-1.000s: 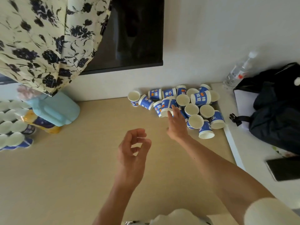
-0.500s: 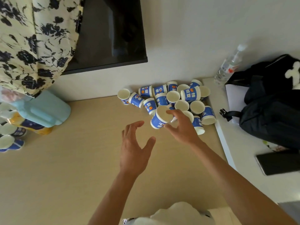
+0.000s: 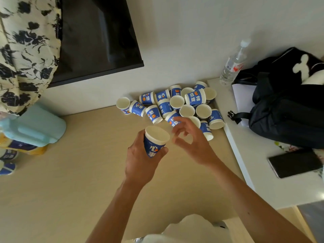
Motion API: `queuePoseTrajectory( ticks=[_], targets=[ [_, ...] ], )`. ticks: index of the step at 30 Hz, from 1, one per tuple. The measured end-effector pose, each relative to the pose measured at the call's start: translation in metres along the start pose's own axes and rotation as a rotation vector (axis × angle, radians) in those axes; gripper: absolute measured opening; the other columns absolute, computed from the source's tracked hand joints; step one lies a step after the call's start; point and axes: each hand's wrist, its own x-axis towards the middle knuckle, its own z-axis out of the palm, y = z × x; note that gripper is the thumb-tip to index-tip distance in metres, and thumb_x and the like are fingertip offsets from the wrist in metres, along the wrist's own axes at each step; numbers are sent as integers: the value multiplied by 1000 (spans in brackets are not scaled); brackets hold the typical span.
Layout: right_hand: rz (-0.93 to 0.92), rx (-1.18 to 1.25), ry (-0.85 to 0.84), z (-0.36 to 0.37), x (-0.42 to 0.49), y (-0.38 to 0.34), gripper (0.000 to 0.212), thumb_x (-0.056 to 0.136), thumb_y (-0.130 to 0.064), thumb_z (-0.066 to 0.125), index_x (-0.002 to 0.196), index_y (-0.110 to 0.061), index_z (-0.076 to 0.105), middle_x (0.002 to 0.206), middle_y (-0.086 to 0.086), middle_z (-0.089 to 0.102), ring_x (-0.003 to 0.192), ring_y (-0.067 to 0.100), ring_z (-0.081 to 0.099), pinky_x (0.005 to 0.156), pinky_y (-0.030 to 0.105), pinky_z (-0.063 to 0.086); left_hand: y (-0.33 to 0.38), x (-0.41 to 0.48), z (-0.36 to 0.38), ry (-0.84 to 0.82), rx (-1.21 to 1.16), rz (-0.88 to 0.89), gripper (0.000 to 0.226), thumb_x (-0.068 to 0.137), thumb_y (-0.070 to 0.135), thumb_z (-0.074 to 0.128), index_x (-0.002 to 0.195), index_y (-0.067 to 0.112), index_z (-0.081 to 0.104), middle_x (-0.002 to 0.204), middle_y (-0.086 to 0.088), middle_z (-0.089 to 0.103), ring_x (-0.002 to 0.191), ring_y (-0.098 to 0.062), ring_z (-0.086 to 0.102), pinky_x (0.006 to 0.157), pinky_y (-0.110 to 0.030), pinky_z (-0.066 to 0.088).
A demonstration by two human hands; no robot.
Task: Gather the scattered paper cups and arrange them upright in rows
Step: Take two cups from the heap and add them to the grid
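The left hand [image 3: 140,162] grips a blue-and-white paper cup [image 3: 155,143] upright; the right hand [image 3: 192,141], loosely curled and empty, hovers just beside it. A light grip should spare its thin wall.

Black backpack [image 3: 287,109], water bottle [image 3: 232,67] and phone [image 3: 294,163] on the white counter [image 3: 263,186]; pale blue jug [image 3: 35,127] at left

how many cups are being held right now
1: a cup, upright, gripped by the left hand. The right hand, beside the pile, holds none that shows.
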Motion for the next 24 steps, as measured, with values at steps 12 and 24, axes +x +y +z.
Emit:
queuePoseTrajectory(
  ticks=[12, 24],
  targets=[
    [432, -939, 312, -11, 44, 113, 88, 65, -53, 83, 135, -12, 48, 129, 12, 54, 122, 34, 49, 95, 46, 41, 0, -21, -2, -31, -108, -44, 54, 75, 16, 89, 117, 25, 56, 100, 21, 68, 88, 11, 63, 70, -4, 45],
    [366, -942, 417, 1, 50, 111, 71, 67, -57, 82, 115, -10, 57, 116, 11, 60, 112, 33, 55, 93, 46, 41, -11, -29, -16, 19, -134, -84, 56, 75, 20, 89, 121, 25, 57, 103, 20, 69, 93, 6, 65, 73, -7, 47]
  ],
)
